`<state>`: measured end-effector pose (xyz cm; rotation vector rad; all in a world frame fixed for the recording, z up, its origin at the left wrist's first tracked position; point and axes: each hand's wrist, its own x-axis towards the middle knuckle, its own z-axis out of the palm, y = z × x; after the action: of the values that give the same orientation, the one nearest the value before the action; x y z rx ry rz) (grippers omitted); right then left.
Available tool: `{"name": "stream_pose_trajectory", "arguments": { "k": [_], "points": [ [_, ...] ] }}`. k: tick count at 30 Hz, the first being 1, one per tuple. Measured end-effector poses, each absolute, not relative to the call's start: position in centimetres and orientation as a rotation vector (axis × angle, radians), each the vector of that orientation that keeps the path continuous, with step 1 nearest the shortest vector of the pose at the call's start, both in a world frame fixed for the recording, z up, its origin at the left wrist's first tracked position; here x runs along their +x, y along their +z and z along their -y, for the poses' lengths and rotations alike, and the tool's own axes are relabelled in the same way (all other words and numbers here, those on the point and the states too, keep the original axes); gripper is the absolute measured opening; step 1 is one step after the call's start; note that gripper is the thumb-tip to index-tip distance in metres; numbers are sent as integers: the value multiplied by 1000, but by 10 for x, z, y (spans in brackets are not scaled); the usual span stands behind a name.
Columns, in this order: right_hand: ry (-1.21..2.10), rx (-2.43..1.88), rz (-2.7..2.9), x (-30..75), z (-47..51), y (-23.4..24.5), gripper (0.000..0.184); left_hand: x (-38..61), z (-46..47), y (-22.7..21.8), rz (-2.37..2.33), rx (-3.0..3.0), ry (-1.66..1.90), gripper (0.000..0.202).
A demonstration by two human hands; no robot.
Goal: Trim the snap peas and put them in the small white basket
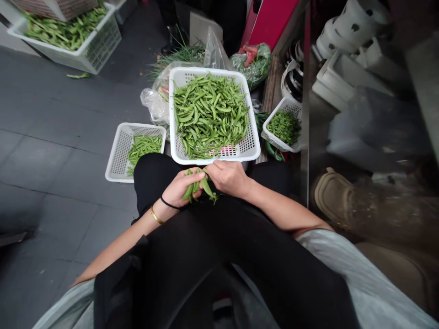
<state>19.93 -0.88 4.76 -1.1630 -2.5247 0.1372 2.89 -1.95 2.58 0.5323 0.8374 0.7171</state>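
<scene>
Several green sugar snap pea pods (pixel 192 185) lie in my left hand (pixel 178 188), fingers wrapped round them and the thumb on top. My right hand (pixel 228 176) is closed at the tip of one pod (pixel 206 186) that sticks out of the left hand. Its fingertips are partly hidden, but they pinch that end. Just beyond my hands a large white basket (pixel 214 161) sits at my knees, heaped with pea pods (pixel 211 114). To the left stands a smaller white basket (pixel 116 151) with more pods (pixel 146 148) in it.
On the right is a small basket (pixel 279 145) of leafy greens. Plastic bags (pixel 154 105) and long green stalks (pixel 178 55) lie behind the large basket. Another crate (pixel 78 59) of greens stands at upper left. A metal edge (pixel 305 114) runs along my right.
</scene>
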Motion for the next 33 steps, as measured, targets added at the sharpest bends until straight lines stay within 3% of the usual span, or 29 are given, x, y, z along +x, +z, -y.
{"name": "stream_pose_trajectory", "arguments": {
  "k": [10,13,16,23,29,33],
  "points": [
    [629,-1286,2221,266,4,72,18,7,11,33,-1097,766,1086,22],
    [748,-1195,2350,252,7,63,46,9,14,41,-1143,934,1076,20],
    [733,-1087,2539,229,7,50,27,12,18,47,-1185,1045,1058,21],
    [666,-1084,2381,227,3,50,33,3,29,37,-1230,1051,900,25],
    [735,-864,2666,226,8,57,33,-11,19,58,-1338,1753,855,35],
    [664,-814,2572,216,6,61,32,9,17,65,-998,1845,654,17]
  ]
}}
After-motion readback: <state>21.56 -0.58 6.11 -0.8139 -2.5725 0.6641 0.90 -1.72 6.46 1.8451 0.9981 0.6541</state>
